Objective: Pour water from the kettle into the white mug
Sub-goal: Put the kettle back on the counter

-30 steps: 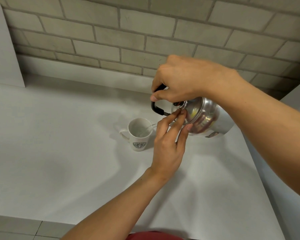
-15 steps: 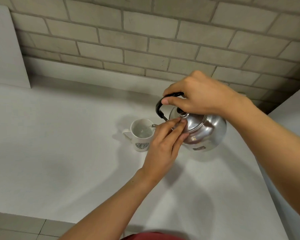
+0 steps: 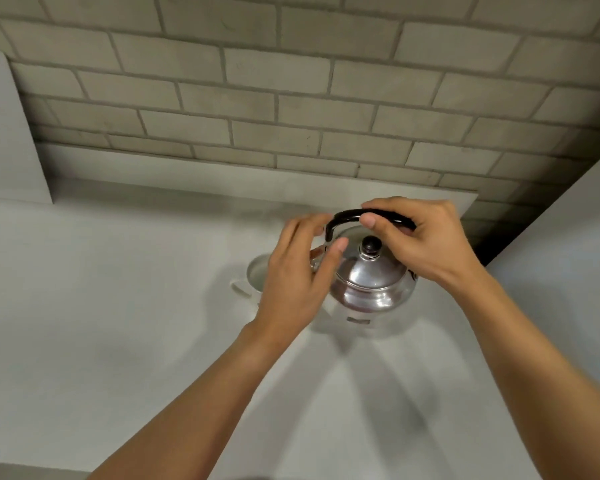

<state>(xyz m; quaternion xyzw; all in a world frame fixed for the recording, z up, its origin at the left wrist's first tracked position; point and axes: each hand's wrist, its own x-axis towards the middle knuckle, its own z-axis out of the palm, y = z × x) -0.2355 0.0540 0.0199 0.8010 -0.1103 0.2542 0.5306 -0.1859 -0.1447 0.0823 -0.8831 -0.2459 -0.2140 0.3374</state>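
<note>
My right hand [image 3: 426, 244] fingers grip the kettle [image 3: 371, 275] handle; left hand [image 3: 298, 271] fingers spread wide, white mug [image 3: 255, 277] behind them.

The kettle [image 3: 373, 278] stands on the counter [image 3: 101, 306], the mug [image 3: 255, 277] just to its left.

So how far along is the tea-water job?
The pour looks mostly done: the kettle sits upright on the counter, level again after tipping toward the mug a second ago. In hand: the right hand grips the black handle, and the left hand is open by the spout. Left: letting go. The mug's fill is hidden.
</note>
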